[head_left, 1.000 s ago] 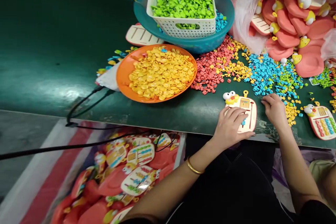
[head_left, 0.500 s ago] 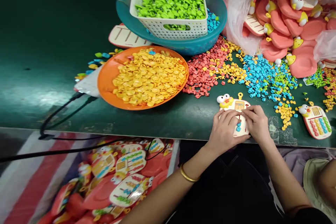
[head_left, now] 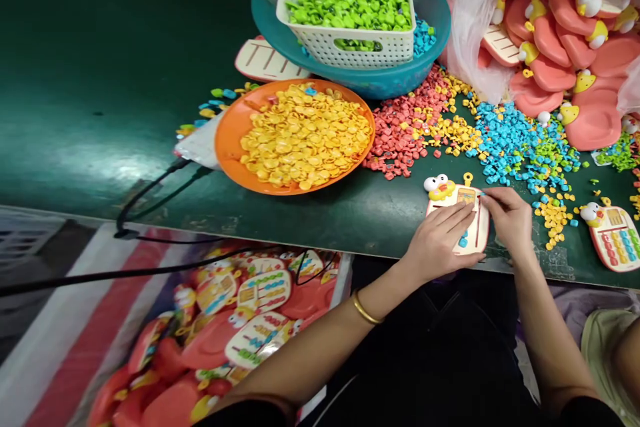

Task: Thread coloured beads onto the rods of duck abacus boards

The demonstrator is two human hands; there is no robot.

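A cream toy board point(head_left: 481, 230) with a yellow duck-like head and bulging eyes lies at the table's front edge. My left hand point(head_left: 443, 233) grips it, fingers across its face and thumb along the lower edge, hiding much of the left side. Between those fingers and the thumb, blue beads point(head_left: 463, 240) sit in a middle slot. My right hand point(head_left: 511, 217) is closed in a pinch at the top of the right-hand slot, with a small blue bead point(head_left: 483, 195) at its fingertips.
Loose red beads point(head_left: 400, 137), blue beads point(head_left: 503, 137) and yellow beads point(head_left: 553, 217) are heaped beyond the hands. Around them are an orange plate point(head_left: 227, 140), a white basket point(head_left: 300, 37) in a teal basin point(head_left: 435, 7), a plastic bag point(head_left: 465, 33) and a filled board point(head_left: 617, 240). A box of toys stands below.
The view has shifted, so the table appears moved. My right hand now pinches a blue bead at the right slot's top, its fingers lifted slightly away from my left hand.
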